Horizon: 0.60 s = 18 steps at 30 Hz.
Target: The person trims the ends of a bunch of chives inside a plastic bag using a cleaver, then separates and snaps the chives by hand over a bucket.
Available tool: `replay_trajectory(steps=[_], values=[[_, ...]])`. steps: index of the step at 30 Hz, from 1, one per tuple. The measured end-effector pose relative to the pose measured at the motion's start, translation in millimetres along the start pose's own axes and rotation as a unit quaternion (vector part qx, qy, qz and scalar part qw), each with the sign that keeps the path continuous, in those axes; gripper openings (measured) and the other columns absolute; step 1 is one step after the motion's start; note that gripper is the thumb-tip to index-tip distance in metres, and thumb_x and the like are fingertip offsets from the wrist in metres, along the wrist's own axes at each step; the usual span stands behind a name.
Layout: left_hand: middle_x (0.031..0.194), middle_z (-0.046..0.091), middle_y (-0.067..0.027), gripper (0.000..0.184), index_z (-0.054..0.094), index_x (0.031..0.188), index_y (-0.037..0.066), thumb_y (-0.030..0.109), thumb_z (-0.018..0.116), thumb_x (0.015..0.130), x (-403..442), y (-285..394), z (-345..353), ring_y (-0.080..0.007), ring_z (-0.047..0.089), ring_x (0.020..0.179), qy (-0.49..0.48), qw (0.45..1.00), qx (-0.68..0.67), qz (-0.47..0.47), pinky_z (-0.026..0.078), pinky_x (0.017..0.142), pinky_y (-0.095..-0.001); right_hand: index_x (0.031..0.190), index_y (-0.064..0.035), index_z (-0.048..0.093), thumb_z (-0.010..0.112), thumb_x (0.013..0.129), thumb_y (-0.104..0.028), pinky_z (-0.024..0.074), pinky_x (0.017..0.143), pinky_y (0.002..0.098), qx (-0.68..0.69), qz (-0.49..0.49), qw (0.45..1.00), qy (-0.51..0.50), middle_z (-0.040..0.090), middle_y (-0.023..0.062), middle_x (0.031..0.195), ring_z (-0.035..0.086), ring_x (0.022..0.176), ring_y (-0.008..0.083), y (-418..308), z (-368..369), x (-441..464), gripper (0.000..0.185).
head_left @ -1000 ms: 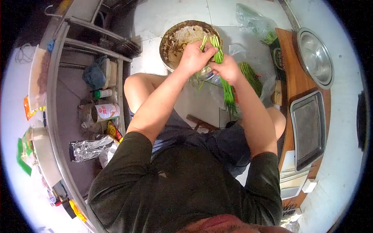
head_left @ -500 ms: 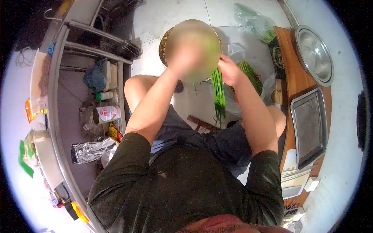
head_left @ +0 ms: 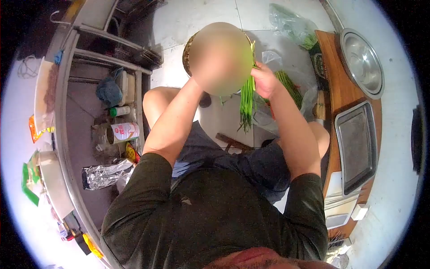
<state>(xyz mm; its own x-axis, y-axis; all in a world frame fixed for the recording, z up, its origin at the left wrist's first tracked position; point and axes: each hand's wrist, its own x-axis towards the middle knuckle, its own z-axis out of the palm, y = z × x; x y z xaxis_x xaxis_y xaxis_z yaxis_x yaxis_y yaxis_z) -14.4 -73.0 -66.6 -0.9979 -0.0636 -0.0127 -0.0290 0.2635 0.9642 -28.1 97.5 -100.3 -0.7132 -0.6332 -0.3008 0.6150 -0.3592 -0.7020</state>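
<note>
A bunch of long, thin green stalks (head_left: 246, 105) hangs over the floor, the kind of vegetable not certain. My right hand (head_left: 265, 80) is closed with thumb and fingers pressed together around the upper part of the stalks. Pale ends stick up above that hand. My left hand (head_left: 216, 67) reaches in from the other side, but a round blur hides its fingers and anything in them. Behind the blur shows the brown, speckled edge of a round container (head_left: 186, 57).
More green stalks (head_left: 290, 87) lie on plastic at right, with a clear bag (head_left: 291, 20) beyond. A wooden board (head_left: 329, 49) carries a steel bowl (head_left: 362, 62) and a metal tray (head_left: 357, 148). A shelf (head_left: 80, 134) at left holds a can (head_left: 124, 132) and crumpled foil (head_left: 107, 174).
The hanging stalks have shifted slightly left and up, and their lower ends spread more. Pale ends now show above my right hand. Both arms have barely moved.
</note>
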Motion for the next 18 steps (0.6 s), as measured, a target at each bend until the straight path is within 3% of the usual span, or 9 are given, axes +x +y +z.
replay_trajectory(steps=[6,9,11,14,18], values=[[0.07,0.057,0.003,0.011,0.059,0.096,0.004,0.013,0.059,0.09,2,-1,-8,-0.0047,0.047,0.059,-0.044,0.999,-0.001,-0.02,0.039,0.053,-0.0226,0.115,-0.0042,0.056,0.066,0.086,-0.014,0.052,0.07,0.0319,0.058,0.004,0.998,0.001,0.064,0.0082,0.1,0.063,0.086,0.0174,0,-8,8,0.032],[0.07,0.056,0.0031,0.011,0.059,0.096,0.004,0.014,0.058,0.091,-1,1,-9,-0.0053,0.047,0.059,-0.052,0.998,-0.001,-0.03,0.038,0.052,-0.023,0.126,0.0007,0.05,0.057,0.091,-0.014,0.0471,0.087,0.0335,0.066,-0.036,0.997,-0.016,0.062,0.0082,0.113,0.06,0.101,0.0189,-1,-8,6,0.04],[0.073,0.059,0.001,0.013,0.059,0.096,0.004,0.016,0.057,0.092,-2,2,-12,-0.0077,0.05,0.062,-0.061,0.997,0.01,-0.048,0.04,0.053,-0.0256,0.123,0.0017,0.052,0.063,0.087,-0.013,0.0483,0.085,0.034,0.065,-0.043,0.997,0.005,0.062,0.0089,0.11,0.061,0.098,0.0199,-1,-10,8,0.041],[0.124,0.058,-0.0088,0.046,0.054,0.127,0.006,0.022,0.066,0.086,5,-24,-28,-0.0202,0.055,0.112,-0.081,0.951,0.286,0.079,0.046,0.093,-0.0332,0.119,0.0031,0.053,0.066,0.085,-0.012,0.0472,0.086,0.0336,0.039,-0.051,0.996,0.058,0.063,0.0089,0.108,0.06,0.098,0.0197,-14,6,-8,0.04],[0.121,0.061,-0.0096,0.05,0.054,0.128,0.007,0.021,0.069,0.083,0,-12,-44,-0.0218,0.057,0.111,-0.029,0.978,0.205,0.0,0.046,0.093,-0.0338,0.113,0.002,0.057,0.066,0.085,-0.014,0.0455,0.085,0.0322,0.004,-0.076,0.995,0.066,0.064,0.0074,0.102,0.059,0.094,0.018,-26,17,-23,0.034]])
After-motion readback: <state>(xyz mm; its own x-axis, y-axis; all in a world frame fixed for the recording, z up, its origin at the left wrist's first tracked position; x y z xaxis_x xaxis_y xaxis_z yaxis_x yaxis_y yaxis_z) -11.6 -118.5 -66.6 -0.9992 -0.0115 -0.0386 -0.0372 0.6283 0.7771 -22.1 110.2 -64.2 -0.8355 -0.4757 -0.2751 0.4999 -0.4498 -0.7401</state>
